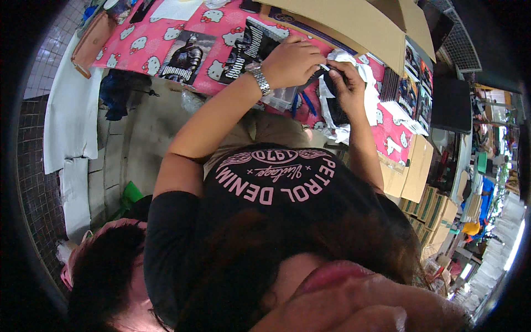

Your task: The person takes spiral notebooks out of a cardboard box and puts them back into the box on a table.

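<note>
My left hand (294, 62), with a metal watch (258, 79) on its wrist, has its fingers curled over the table, and what lies in them is hidden. Close to its right, my right hand (348, 88) pinches the edge of a small white piece (324, 67) between thumb and fingers. Beneath the right hand spreads crumpled white wrapping (326, 113) with a black mesh-like thing (334, 106) on it. Under my left wrist lies a clear plastic sleeve (281, 100), beside blue pens (308, 103). Dark-covered booklets (237, 62) rest left of the hand.
A pink cartoon-patterned cloth (172, 30) covers the table. One booklet with an armoured figure (188, 58) lies at the left, near a brown pouch (95, 40). An open cardboard box (354, 25) stands behind; stacked booklets (408, 91) are at the right. Another person (108, 271) is at lower left.
</note>
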`<state>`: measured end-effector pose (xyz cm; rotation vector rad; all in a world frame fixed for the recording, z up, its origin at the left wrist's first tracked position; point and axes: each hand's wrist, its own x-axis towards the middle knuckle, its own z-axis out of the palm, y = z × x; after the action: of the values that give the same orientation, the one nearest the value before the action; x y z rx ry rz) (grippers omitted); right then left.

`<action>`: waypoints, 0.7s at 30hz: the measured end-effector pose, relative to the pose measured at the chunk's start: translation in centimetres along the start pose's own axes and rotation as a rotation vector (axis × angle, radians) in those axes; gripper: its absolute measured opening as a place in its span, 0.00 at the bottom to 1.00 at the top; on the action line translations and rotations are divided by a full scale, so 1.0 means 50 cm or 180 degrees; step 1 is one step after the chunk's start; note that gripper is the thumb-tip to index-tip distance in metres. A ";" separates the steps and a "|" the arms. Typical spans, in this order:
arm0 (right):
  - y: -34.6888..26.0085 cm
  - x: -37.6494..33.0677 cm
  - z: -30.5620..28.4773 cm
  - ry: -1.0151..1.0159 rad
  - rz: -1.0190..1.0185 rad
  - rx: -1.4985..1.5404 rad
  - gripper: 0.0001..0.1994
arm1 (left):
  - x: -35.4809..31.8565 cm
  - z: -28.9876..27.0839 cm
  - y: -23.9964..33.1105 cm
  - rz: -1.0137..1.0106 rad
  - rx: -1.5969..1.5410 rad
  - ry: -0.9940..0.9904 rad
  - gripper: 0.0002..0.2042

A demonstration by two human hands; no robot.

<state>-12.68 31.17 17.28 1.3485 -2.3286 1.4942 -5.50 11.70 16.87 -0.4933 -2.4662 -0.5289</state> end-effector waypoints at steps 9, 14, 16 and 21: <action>-0.018 -0.022 0.013 0.0533 -0.0135 -0.0335 0.12 | 0.007 0.007 0.005 -0.0146 -0.0122 -0.0107 0.09; -0.018 -0.028 0.000 0.0052 0.0646 -0.0149 0.12 | 0.011 0.009 0.006 -0.0182 0.0064 -0.0176 0.11; -0.016 -0.023 0.000 0.0056 0.0277 -0.0048 0.12 | 0.007 0.015 0.011 -0.0076 0.0284 -0.0085 0.14; -0.019 -0.023 -0.014 -0.0134 0.1049 0.0251 0.16 | -0.007 0.008 0.022 -0.0033 0.0561 -0.0116 0.17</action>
<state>-11.59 32.27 17.77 1.0572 -2.6474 1.6703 -4.93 12.74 16.65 -0.4224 -2.5224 -0.3049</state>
